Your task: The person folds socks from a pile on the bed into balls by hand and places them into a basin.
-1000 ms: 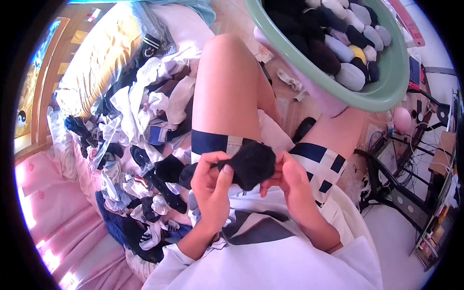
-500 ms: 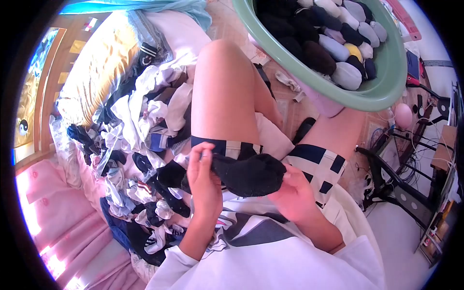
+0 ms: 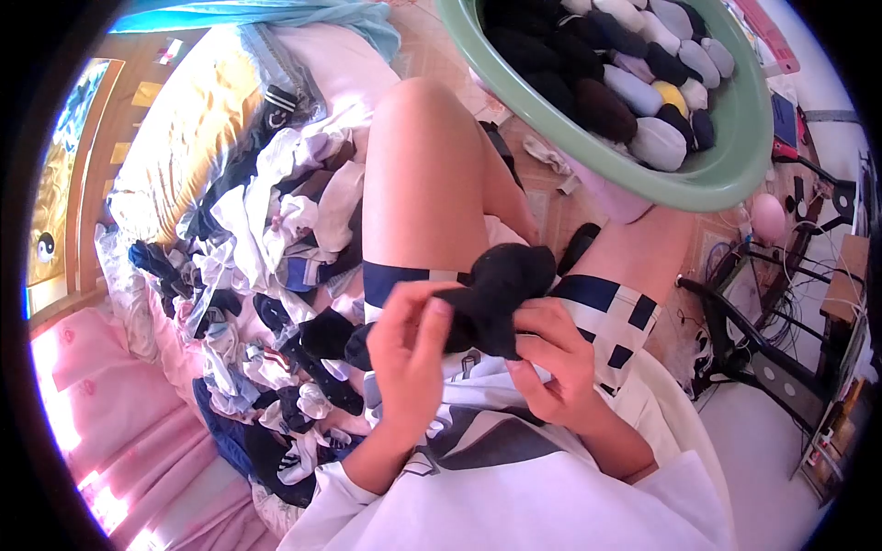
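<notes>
A black sock is stretched between my two hands above my lap, its bunched end pointing up and away. My left hand pinches its left edge between thumb and fingers. On the opposite side my right hand grips the sock's lower right edge, with fingers curled. Left of my leg lies a big heap of loose socks, white, grey, black and blue. At the upper right, a green basin holds many rolled socks, dark ones on the left and lighter ones on the right.
Pink bedding spreads along the left, beside a wooden headboard and a yellow bundle. On the right stands a black metal frame with cables and a pink balloon-like ball. A dark slipper-like item lies between my legs.
The black sock has turned from lying sideways to standing bunched upward. My left hand has moved right onto its edge, and my right hand has shifted its grip to the lower side.
</notes>
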{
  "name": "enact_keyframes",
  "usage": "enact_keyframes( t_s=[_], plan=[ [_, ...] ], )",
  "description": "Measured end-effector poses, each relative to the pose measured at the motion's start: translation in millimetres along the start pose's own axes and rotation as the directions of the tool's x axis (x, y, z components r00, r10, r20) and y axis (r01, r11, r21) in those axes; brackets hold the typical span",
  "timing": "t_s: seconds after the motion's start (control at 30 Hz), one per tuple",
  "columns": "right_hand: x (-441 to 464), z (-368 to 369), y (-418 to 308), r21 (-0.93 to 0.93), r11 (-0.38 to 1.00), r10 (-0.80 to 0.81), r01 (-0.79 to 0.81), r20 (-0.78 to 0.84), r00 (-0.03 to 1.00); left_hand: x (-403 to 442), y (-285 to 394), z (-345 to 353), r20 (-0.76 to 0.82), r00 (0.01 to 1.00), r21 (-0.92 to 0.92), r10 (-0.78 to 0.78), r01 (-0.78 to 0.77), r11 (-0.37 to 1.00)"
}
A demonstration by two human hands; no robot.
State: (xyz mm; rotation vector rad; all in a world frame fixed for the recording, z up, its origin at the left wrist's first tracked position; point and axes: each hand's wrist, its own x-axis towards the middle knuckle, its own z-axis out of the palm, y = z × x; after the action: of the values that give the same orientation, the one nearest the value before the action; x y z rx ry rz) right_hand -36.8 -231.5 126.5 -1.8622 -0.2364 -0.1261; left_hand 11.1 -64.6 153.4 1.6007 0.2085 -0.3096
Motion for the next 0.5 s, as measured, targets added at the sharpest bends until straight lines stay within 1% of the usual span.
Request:
enact_keyframes(
  t_s=[0.03, 0.07, 0.1, 0.13, 0.17, 0.2, 0.23, 0.27, 0.3, 0.37, 0.4, 0.47, 0.5],
  plan=[
    [-1, 0, 1, 0.065, 0.998, 0.015, -0.014, -0.027, 1.000, 2, -4, -3, -0.034, 0.997, -0.262, -0.075, 0.064, 0.963],
    [-2, 1, 2, 0.131, 0.991, 0.032, -0.025, -0.053, 0.998, 5, -9, -5, -0.047, 0.987, -0.507, -0.156, 0.111, 0.855],
    [-3, 3, 4, 0.131, 0.991, 0.034, -0.027, -0.054, 0.998, 7, -9, -5, -0.045, 0.986, -0.506, -0.157, 0.113, 0.855],
    [-4, 5, 6, 0.305, 0.944, 0.149, -0.128, -0.046, 0.988, 8, -8, -5, -0.045, 0.982, -0.562, -0.184, 0.127, 0.817],
    [-5, 7, 8, 0.467, 0.857, 0.258, -0.220, -0.017, 0.966, 9, -8, -5, -0.043, 0.977, -0.616, -0.210, 0.139, 0.775],
    [-9, 11, 11, 0.467, 0.857, 0.256, -0.218, -0.019, 0.966, 9, -7, -3, -0.043, 0.977, -0.616, -0.208, 0.138, 0.776],
    [-14, 18, 14, 0.614, 0.726, 0.379, -0.310, 0.019, 0.925, 8, -6, 1, -0.057, 0.972, -0.631, -0.227, 0.141, 0.763],
    [-17, 23, 15, 0.736, 0.560, 0.488, -0.381, 0.078, 0.869, 6, -6, 4, -0.071, 0.966, -0.646, -0.247, 0.144, 0.749],
    [-15, 26, 11, 0.736, 0.560, 0.489, -0.381, 0.077, 0.869, 6, -6, 3, -0.070, 0.966, -0.646, -0.247, 0.145, 0.750],
    [-10, 30, 3, 0.868, 0.346, 0.598, -0.357, 0.088, 0.796, 6, -6, 1, -0.051, 0.958, -0.657, -0.282, 0.181, 0.732],
    [-11, 31, 7, 0.867, 0.346, 0.598, -0.357, 0.089, 0.796, 6, -5, 3, -0.051, 0.958, -0.658, -0.283, 0.181, 0.731],
    [-14, 33, 16, 0.827, 0.294, 0.660, -0.479, 0.187, 0.728, 4, -3, 8, -0.188, 0.958, -0.515, -0.218, 0.093, 0.852],
    [-15, 32, 16, 0.828, 0.294, 0.659, -0.478, 0.187, 0.729, 4, -8, 6, -0.189, 0.958, -0.514, -0.217, 0.092, 0.853]
  ],
)
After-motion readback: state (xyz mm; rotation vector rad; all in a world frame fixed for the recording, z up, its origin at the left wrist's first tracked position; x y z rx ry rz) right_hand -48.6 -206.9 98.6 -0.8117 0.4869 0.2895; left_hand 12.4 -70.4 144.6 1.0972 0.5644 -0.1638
